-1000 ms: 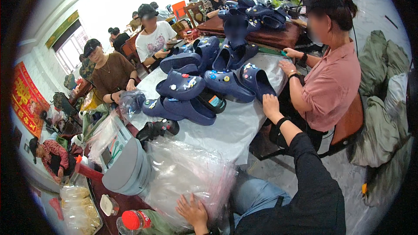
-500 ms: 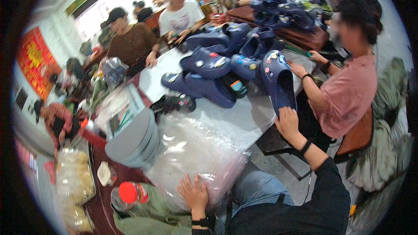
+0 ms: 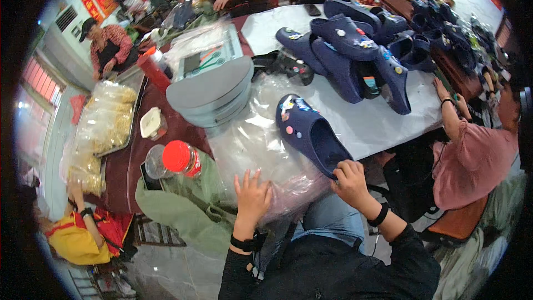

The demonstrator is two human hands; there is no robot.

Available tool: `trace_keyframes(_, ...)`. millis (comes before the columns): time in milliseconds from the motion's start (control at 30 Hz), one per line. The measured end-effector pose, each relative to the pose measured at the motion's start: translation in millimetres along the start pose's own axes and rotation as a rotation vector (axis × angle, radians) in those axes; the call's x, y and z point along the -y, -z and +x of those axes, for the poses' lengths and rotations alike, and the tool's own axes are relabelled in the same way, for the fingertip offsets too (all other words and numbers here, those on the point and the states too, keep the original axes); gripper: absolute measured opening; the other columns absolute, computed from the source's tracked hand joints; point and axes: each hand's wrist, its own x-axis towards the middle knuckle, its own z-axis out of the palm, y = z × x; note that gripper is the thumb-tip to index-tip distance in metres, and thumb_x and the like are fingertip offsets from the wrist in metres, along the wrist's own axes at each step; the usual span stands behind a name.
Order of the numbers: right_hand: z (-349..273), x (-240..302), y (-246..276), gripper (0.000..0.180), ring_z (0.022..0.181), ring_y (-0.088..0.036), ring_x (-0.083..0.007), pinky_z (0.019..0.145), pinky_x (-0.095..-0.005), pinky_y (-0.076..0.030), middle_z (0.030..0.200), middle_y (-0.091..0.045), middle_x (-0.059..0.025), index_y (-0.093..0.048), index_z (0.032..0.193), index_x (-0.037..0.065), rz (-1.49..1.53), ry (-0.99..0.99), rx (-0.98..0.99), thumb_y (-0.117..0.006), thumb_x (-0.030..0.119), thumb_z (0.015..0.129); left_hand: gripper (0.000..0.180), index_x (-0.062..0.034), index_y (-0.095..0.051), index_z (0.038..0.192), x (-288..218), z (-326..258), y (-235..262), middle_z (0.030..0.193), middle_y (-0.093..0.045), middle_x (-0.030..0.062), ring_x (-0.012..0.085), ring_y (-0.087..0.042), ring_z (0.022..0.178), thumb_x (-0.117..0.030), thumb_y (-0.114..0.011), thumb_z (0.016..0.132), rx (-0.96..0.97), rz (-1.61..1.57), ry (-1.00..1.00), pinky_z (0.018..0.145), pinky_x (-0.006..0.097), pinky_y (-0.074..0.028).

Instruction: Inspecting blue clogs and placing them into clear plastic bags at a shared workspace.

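My right hand (image 3: pixel 351 182) grips the heel end of a navy blue clog (image 3: pixel 308 131) dotted with small coloured charms; the clog lies on the stack of clear plastic bags (image 3: pixel 261 144) at the near table edge. Fingers spread, my left hand (image 3: pixel 251 194) presses flat on the same stack of bags. Further along the white table (image 3: pixel 366 122) stands a pile of more navy clogs (image 3: pixel 355 55).
A stack of grey curved insoles (image 3: pixel 214 91) sits left of the bags. A red-capped jar (image 3: pixel 180 158) and a green cloth bag (image 3: pixel 183 205) are near my left. A person in pink (image 3: pixel 472 155) sits at my right; others sit across the table.
My right hand has carried one navy clog from the pile area over onto the plastic bags in front of me. My view has swung left.
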Motion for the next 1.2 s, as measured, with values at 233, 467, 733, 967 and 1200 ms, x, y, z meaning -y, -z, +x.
trace_keyframes(233, -10.3, -18.9, -31.3, 0.053, 0.109, -0.049, -0.0390, 0.093, -0.0444, -0.038, 0.118, -0.052, -0.0197, -0.049, 0.122, 0.005, 0.124, -0.489, -0.032, -0.071, 0.022, 0.076, 0.050, -0.0116, -0.044, 0.137, 7.3, -13.4, -17.3, 0.145, -0.035, 0.0130, 0.0315, -0.032, 0.134, -0.028, -0.053, 0.090, 0.097, 0.049, -0.043, 0.110, 0.051, -0.021)
trace_keyframes(467, -14.2, -34.9, -37.7, 0.057, 0.094, -0.059, -0.0202, 0.081, -0.0306, -0.047, 0.111, -0.060, -0.0148, -0.038, 0.133, 0.002, 1.047, -0.979, 0.068, -0.061, 0.004, 0.081, 0.061, -0.0056, -0.031, 0.143, 15.5, -13.9, -23.7, 0.145, -0.036, 0.0154, 0.0312, -0.034, 0.133, -0.026, -0.053, 0.090, 0.072, -0.115, 0.005, 0.110, 0.049, -0.022)
trace_keyframes(733, -17.5, -41.1, 21.6, 0.035, 0.084, -0.064, -0.0171, 0.075, -0.0290, -0.052, 0.100, -0.065, -0.0098, -0.057, 0.111, -0.006, 1.636, -1.097, -0.112, -0.052, 0.001, 0.078, 0.074, -0.0032, -0.027, 0.144, 2.1, -2.4, 15.2, 0.144, -0.037, 0.0162, 0.0330, -0.040, 0.127, -0.003, -0.058, 0.077, -0.235, -0.408, 0.061, 0.106, 0.045, -0.028)
trace_keyframes(967, -75.3, -59.8, 50.7, 0.046, 0.086, -0.065, -0.0237, 0.078, -0.0328, -0.053, 0.101, -0.065, -0.0138, -0.058, 0.109, -0.008, 1.699, -1.222, -0.263, -0.054, 0.006, 0.066, 0.077, -0.0017, -0.029, 0.143, -4.2, 1.8, 19.2, 0.148, -0.032, 0.0137, 0.0331, -0.032, 0.134, 0.006, -0.049, 0.069, -0.326, -0.101, 0.079, 0.108, 0.053, -0.019)
trace_keyframes(1200, -79.7, -55.2, 70.1, 0.053, 0.085, -0.066, -0.0237, 0.083, -0.0315, -0.052, 0.098, -0.066, -0.0154, -0.060, 0.107, -0.010, 1.613, -1.097, 0.037, -0.055, 0.007, 0.057, 0.078, -0.0003, -0.023, 0.145, -13.3, 0.7, 24.2, 0.150, -0.026, 0.0167, 0.0436, -0.026, 0.135, 0.002, -0.050, 0.072, -0.291, -0.261, 0.135, 0.109, 0.054, -0.019)
